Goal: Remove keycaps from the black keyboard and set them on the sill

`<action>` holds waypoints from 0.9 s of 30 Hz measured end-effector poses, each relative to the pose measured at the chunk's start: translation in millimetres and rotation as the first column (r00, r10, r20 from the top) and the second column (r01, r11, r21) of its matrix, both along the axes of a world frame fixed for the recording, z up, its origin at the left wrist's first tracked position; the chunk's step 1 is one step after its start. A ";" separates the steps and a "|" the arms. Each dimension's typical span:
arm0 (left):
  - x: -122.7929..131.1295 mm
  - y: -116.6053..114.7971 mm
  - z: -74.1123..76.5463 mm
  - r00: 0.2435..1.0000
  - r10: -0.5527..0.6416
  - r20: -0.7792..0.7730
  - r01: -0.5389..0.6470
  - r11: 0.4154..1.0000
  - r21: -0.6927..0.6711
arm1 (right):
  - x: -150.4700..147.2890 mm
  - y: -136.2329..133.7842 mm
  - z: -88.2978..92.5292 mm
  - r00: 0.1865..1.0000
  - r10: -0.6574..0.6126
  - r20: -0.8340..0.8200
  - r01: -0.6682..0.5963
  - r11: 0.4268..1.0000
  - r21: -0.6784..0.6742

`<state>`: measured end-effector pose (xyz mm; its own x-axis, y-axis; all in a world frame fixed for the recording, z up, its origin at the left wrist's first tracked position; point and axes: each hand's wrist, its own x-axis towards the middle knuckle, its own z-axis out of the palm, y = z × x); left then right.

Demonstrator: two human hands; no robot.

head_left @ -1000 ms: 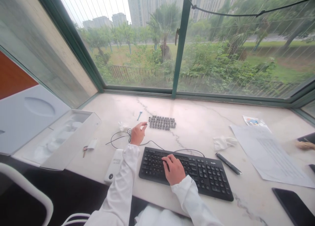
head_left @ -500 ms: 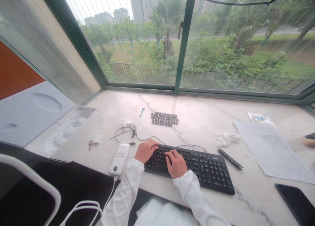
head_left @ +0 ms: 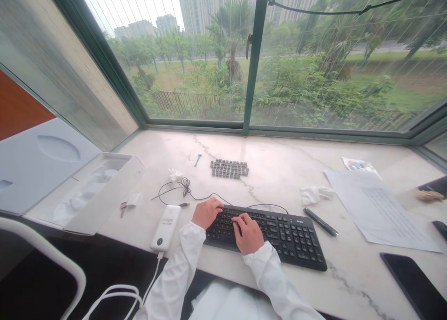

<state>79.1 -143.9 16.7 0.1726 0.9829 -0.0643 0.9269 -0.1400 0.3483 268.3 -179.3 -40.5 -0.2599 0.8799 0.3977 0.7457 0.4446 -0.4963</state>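
Note:
A black full-size keyboard [head_left: 296, 243] lies at a slant along the desk's front edge. My left hand [head_left: 207, 213] covers its upper left corner, fingers bent together over the keyboard's edge and top keys. On the left-hand letter keys is my right hand [head_left: 247, 234], its thumb and forefinger curled close together at the keys. Whatever may be between those fingertips is too small to make out. Beyond the keyboard, several small grey keycaps [head_left: 229, 169] sit in neat rows. A thin blue tool [head_left: 198, 160] lies to their left.
Left of my hands are a white power bank [head_left: 166, 227] with its cable, a coiled black cable [head_left: 186, 186], a key [head_left: 123, 209] and an open white box [head_left: 104, 194]. On the right lie a pen [head_left: 321, 222], crumpled white gloves [head_left: 316, 195], paper sheets [head_left: 380, 208] and a phone [head_left: 415, 283].
The view has shifted slightly, so the desk things sit a little further left. Both hands stay on the same part of the keyboard, with only slight finger movement.

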 end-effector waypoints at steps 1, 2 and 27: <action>0.4 0.3 0.7 1.000 -0.001 -0.012 0.001 1.000 -0.006 | 0.0 -0.2 -0.1 1.000 -0.001 0.001 0.001 1.000 -0.002; 0.8 0.7 1.3 1.000 -0.002 -0.025 0.002 1.000 -0.011 | 0.0 -0.3 0.0 1.000 -0.002 0.001 0.002 1.000 -0.003; 17.0 32.7 20.8 0.988 0.069 -0.141 -0.095 0.978 -0.188 | -0.5 4.7 1.7 1.000 0.002 0.014 -0.002 1.000 -0.004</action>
<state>96.1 -111.2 37.5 0.0690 0.9599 -0.2717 0.9721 -0.0035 0.2345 267.8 -174.6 -38.7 -0.2671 0.8809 0.3908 0.7521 0.4441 -0.4870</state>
